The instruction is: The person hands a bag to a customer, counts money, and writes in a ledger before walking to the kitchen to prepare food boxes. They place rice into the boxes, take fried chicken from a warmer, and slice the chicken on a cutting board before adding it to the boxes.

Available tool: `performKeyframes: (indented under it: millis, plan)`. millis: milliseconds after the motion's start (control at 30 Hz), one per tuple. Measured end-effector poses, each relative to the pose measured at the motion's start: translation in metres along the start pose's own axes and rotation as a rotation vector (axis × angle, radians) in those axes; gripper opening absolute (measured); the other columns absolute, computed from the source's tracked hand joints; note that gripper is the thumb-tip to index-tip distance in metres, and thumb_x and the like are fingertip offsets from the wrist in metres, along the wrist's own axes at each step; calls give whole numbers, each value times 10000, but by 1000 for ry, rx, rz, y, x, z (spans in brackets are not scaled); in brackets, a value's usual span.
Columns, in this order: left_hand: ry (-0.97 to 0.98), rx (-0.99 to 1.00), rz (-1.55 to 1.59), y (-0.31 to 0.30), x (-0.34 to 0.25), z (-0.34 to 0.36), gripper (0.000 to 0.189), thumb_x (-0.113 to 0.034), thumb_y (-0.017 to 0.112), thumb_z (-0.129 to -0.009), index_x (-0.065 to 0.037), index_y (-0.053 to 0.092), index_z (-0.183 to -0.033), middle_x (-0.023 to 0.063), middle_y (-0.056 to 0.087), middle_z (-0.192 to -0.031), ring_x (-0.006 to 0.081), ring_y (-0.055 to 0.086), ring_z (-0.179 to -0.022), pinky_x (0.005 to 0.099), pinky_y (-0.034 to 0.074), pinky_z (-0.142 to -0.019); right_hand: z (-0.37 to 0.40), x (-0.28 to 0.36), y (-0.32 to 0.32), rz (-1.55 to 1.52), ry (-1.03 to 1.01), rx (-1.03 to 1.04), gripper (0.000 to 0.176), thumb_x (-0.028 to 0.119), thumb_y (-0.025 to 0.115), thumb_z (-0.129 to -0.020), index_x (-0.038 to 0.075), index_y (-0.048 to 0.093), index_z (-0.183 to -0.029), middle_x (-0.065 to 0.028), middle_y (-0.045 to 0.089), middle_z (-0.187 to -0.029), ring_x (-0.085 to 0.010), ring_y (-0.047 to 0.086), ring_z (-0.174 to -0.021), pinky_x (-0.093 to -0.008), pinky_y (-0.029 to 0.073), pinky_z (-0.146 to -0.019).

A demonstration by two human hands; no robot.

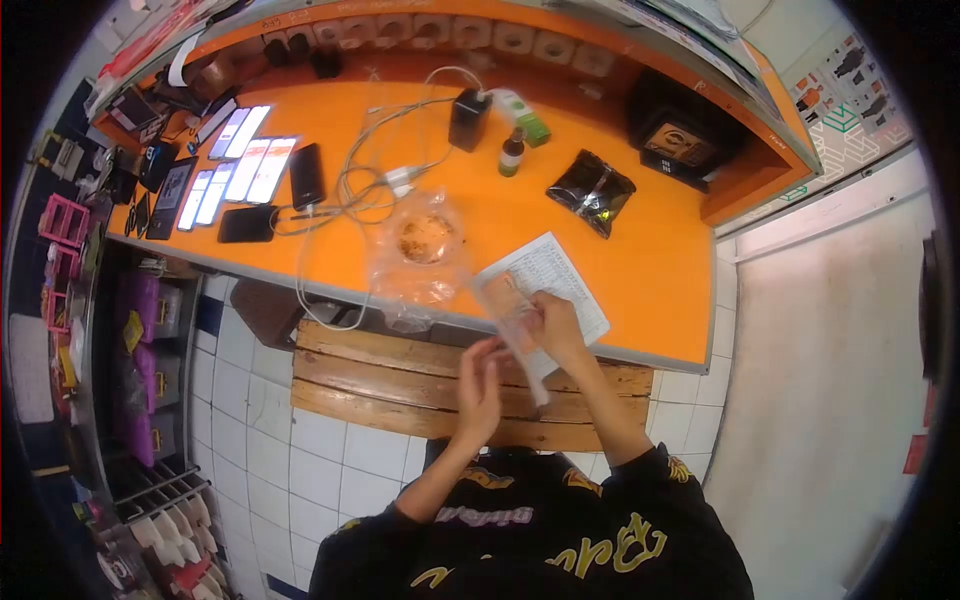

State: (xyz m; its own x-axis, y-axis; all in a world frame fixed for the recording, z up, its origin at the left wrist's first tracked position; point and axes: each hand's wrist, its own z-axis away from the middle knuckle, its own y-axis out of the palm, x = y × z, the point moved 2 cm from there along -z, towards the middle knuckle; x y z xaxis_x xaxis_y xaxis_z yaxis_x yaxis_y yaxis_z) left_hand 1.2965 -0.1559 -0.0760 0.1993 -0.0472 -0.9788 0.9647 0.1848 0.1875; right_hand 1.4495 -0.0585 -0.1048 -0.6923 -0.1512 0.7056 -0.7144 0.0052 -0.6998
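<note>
My right hand [558, 328] is closed on a thin, whitish see-through sleeve [515, 310] with a reddish, printed part near its top. The sleeve hangs down past the table's front edge, partly blurred. My left hand [480, 390] is just left of its lower part, fingers apart, fingertips close to it. Beneath the right hand, a sheet of paper with handwritten rows [560, 275] lies slanted on the orange table [650, 300]. To the left sits an opened clear plastic bag [420, 245] with brownish food in it.
Several lit phones [240, 165] and a dark phone [308, 175] lie at the left among white cables [350, 185]. A black power brick [468, 120], a small bottle [512, 153] and a shiny black packet [592, 190] stand farther back. A wooden bench [380, 380] runs below the table.
</note>
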Motion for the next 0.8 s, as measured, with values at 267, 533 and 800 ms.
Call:
performKeyframes:
  millis: [267, 533, 800]
  plan:
    - [407, 172, -901, 45, 50, -51, 383, 16, 502, -782, 17, 475, -1164, 172, 476, -1194, 348, 477, -1027, 415, 383, -889, 9, -99, 3, -760, 539, 130, 331, 255, 451, -909, -46, 551, -1006, -130, 609, -953, -204, 580, -899, -352, 448, -754]
    - [356, -51, -970, 57, 43, -59, 401, -19, 563, -772, 58, 463, -1153, 251, 464, -1167, 337, 452, -1090, 439, 357, -907, -18, -52, -66, -88, 389, 110, 344, 287, 461, -907, -17, 567, -1031, -209, 606, -928, -295, 593, -834, -355, 448, -788]
    - [-133, 112, -240, 29, 42, -80, 278, -101, 604, -836, 29, 519, -1066, 107, 611, -987, 185, 583, -882, 290, 461, -790, 16, -47, -37, -134, 296, 147, 417, 166, 640, -789, 13, 492, -1147, -175, 587, -994, -271, 564, -979, -368, 468, -765]
